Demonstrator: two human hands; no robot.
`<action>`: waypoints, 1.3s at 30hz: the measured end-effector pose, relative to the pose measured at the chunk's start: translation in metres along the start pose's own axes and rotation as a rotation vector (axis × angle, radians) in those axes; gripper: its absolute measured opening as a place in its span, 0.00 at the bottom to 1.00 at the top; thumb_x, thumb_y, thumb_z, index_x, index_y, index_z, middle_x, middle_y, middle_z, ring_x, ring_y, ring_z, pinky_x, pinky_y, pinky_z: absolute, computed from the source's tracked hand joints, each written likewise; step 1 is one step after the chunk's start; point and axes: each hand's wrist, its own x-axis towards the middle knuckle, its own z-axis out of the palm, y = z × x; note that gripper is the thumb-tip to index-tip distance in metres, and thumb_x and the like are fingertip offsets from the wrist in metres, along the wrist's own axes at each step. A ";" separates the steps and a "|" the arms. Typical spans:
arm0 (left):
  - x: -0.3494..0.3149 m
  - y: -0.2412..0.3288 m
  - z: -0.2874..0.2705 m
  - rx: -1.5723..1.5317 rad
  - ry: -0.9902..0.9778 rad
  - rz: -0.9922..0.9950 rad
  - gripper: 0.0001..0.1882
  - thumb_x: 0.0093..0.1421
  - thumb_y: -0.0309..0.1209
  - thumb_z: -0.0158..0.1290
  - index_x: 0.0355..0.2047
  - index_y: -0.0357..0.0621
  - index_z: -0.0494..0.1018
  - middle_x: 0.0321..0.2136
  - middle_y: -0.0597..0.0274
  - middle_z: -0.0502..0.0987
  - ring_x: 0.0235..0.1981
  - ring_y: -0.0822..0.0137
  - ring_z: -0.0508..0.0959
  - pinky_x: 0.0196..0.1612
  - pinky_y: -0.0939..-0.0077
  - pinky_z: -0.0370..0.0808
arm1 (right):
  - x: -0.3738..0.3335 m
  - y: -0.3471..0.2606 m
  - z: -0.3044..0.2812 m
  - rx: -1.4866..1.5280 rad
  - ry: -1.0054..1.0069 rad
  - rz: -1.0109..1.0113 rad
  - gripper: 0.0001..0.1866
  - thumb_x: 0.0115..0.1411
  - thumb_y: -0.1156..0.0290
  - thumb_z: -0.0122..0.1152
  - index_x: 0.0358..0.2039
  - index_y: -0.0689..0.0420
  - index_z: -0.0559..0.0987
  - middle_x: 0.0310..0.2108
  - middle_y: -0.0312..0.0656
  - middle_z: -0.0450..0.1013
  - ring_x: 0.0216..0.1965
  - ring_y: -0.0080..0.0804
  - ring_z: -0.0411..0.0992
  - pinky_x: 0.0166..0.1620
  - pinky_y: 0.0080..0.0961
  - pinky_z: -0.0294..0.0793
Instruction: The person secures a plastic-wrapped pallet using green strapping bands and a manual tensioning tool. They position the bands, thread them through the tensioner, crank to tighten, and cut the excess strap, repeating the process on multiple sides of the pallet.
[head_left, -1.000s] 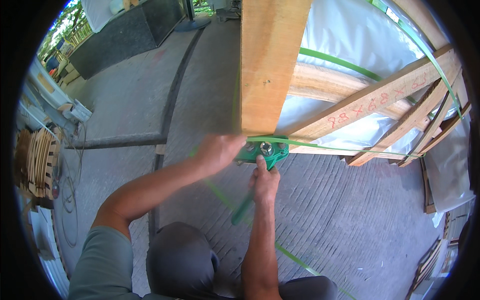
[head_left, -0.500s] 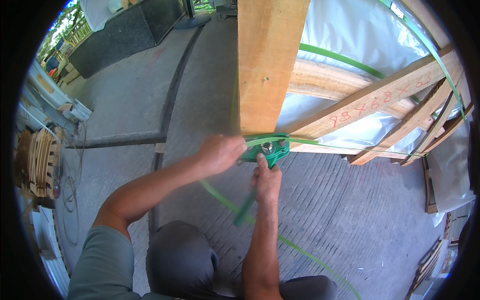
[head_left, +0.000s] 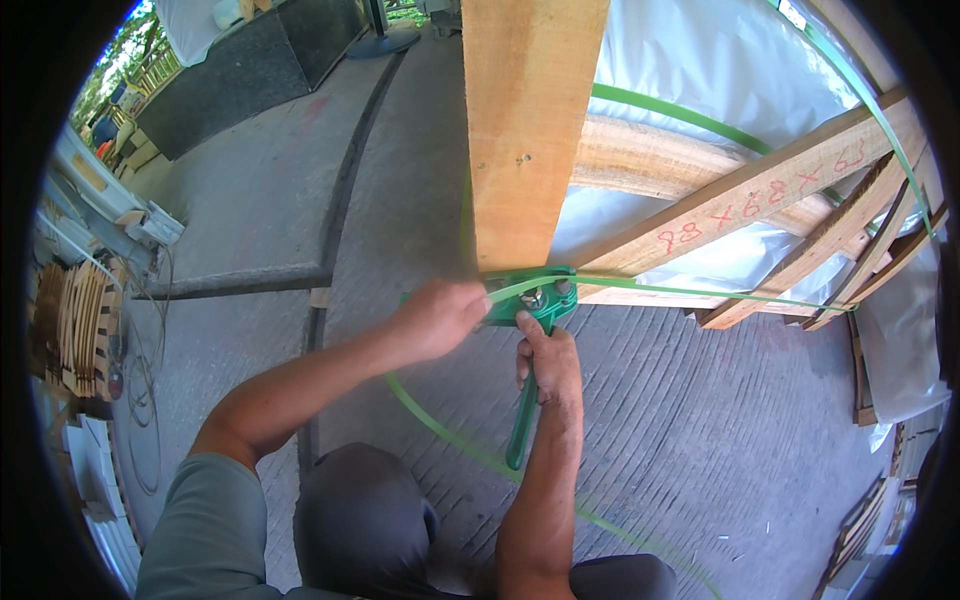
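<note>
My right hand (head_left: 551,368) is closed around a green strapping tensioner (head_left: 556,307), its thumb on the near side of the body and the long handle hanging toward me. The tool sits against the lower end of an upright wooden post (head_left: 528,150). At the tool's left side my left hand (head_left: 438,318) is closed, pinching the green plastic strap (head_left: 690,289). That strap runs over the tensioner and rightward along the crate's bottom edge. A loose length of strap (head_left: 440,428) curves from below my left hand across the floor.
The wooden crate (head_left: 740,215) with slats, white plastic wrapping and more green straps fills the upper right. A dark slab (head_left: 235,90) stands at the back left. Stacked wooden slats (head_left: 80,325) and a loose cable (head_left: 150,390) lie at the left. The grooved concrete floor (head_left: 690,440) spreads below.
My right hand has shifted slightly right and its wrist has turned, and the tool's handle has swung rightward. My left hand moved slightly left. The loose strap on the floor has shifted a little.
</note>
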 end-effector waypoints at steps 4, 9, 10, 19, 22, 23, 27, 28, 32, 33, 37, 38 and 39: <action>-0.007 -0.002 0.011 0.007 0.027 0.000 0.12 0.64 0.33 0.48 0.27 0.37 0.68 0.18 0.45 0.71 0.21 0.46 0.74 0.26 0.58 0.68 | 0.000 0.007 0.004 0.043 0.009 -0.026 0.18 0.59 0.61 0.61 0.24 0.63 0.71 0.16 0.40 0.65 0.11 0.26 0.63 0.11 0.26 0.62; -0.014 -0.011 0.029 -0.028 0.042 -0.017 0.09 0.63 0.31 0.48 0.29 0.37 0.68 0.19 0.45 0.72 0.22 0.46 0.74 0.25 0.58 0.68 | -0.002 0.013 0.008 0.119 -0.008 -0.030 0.17 0.60 0.62 0.60 0.23 0.62 0.70 0.14 0.39 0.64 0.10 0.27 0.63 0.12 0.26 0.62; -0.017 -0.013 0.031 -0.035 0.049 -0.009 0.09 0.63 0.31 0.48 0.30 0.38 0.68 0.19 0.45 0.72 0.22 0.46 0.75 0.25 0.58 0.68 | -0.002 0.014 0.007 0.162 -0.025 -0.034 0.17 0.60 0.62 0.59 0.23 0.61 0.70 0.13 0.39 0.63 0.10 0.27 0.63 0.12 0.26 0.62; -0.022 -0.036 0.025 0.062 0.017 0.129 0.07 0.61 0.28 0.51 0.28 0.40 0.66 0.17 0.48 0.70 0.20 0.46 0.74 0.21 0.58 0.67 | 0.000 0.009 -0.006 0.301 -0.048 -0.013 0.20 0.61 0.56 0.58 0.20 0.57 0.68 0.12 0.37 0.62 0.10 0.27 0.61 0.12 0.25 0.61; -0.022 -0.036 0.028 0.060 0.047 0.124 0.08 0.61 0.28 0.51 0.28 0.40 0.66 0.17 0.48 0.70 0.21 0.46 0.74 0.22 0.57 0.67 | -0.001 0.012 0.007 0.309 0.061 -0.079 0.22 0.59 0.55 0.61 0.19 0.57 0.68 0.12 0.35 0.61 0.09 0.25 0.61 0.12 0.24 0.61; -0.022 -0.035 0.029 0.065 0.056 0.133 0.08 0.61 0.28 0.51 0.28 0.40 0.66 0.17 0.48 0.70 0.21 0.46 0.74 0.22 0.57 0.68 | -0.001 0.013 0.011 0.303 0.075 -0.086 0.22 0.58 0.55 0.62 0.19 0.57 0.68 0.12 0.35 0.61 0.09 0.25 0.61 0.11 0.23 0.61; -0.026 -0.032 0.028 0.191 0.097 0.181 0.08 0.59 0.29 0.54 0.28 0.40 0.67 0.20 0.50 0.73 0.23 0.48 0.76 0.23 0.58 0.69 | -0.001 0.015 0.021 0.176 0.202 -0.134 0.21 0.55 0.54 0.66 0.20 0.56 0.70 0.12 0.34 0.63 0.08 0.23 0.61 0.11 0.23 0.60; -0.026 -0.031 0.029 0.239 0.125 0.212 0.08 0.58 0.29 0.55 0.28 0.40 0.67 0.22 0.51 0.73 0.23 0.49 0.76 0.23 0.59 0.70 | 0.000 0.015 0.022 0.175 0.196 -0.087 0.22 0.55 0.51 0.65 0.18 0.56 0.71 0.12 0.34 0.64 0.09 0.24 0.61 0.13 0.23 0.60; -0.027 -0.023 0.026 0.481 0.126 0.211 0.12 0.50 0.29 0.60 0.28 0.40 0.68 0.32 0.53 0.73 0.33 0.52 0.76 0.29 0.61 0.72 | -0.002 0.009 0.025 0.173 0.214 -0.072 0.24 0.54 0.48 0.64 0.18 0.58 0.73 0.11 0.35 0.64 0.11 0.25 0.63 0.16 0.24 0.62; -0.028 -0.021 0.025 0.558 0.146 0.218 0.12 0.48 0.29 0.61 0.28 0.40 0.68 0.35 0.54 0.73 0.35 0.53 0.76 0.31 0.63 0.72 | -0.003 0.008 0.026 0.206 0.206 -0.080 0.25 0.54 0.48 0.64 0.19 0.59 0.73 0.11 0.35 0.64 0.10 0.25 0.62 0.15 0.24 0.62; -0.017 -0.033 0.019 0.602 0.251 0.228 0.16 0.42 0.27 0.64 0.29 0.40 0.69 0.42 0.54 0.69 0.44 0.51 0.72 0.37 0.64 0.72 | -0.002 0.010 0.025 0.199 0.189 -0.067 0.25 0.53 0.47 0.65 0.20 0.59 0.73 0.11 0.36 0.64 0.11 0.26 0.63 0.15 0.25 0.62; -0.014 -0.039 0.019 0.539 0.190 0.146 0.16 0.45 0.30 0.62 0.32 0.38 0.69 0.40 0.48 0.73 0.42 0.48 0.75 0.39 0.56 0.73 | -0.001 0.012 0.024 0.194 0.198 -0.023 0.26 0.53 0.46 0.65 0.18 0.58 0.72 0.11 0.36 0.64 0.11 0.27 0.63 0.16 0.26 0.63; -0.006 -0.047 0.019 0.446 0.007 0.070 0.17 0.47 0.33 0.62 0.34 0.39 0.70 0.37 0.48 0.75 0.39 0.48 0.76 0.38 0.55 0.74 | 0.001 0.015 0.023 0.045 0.233 -0.026 0.29 0.52 0.42 0.63 0.15 0.57 0.72 0.12 0.37 0.64 0.13 0.27 0.64 0.19 0.28 0.64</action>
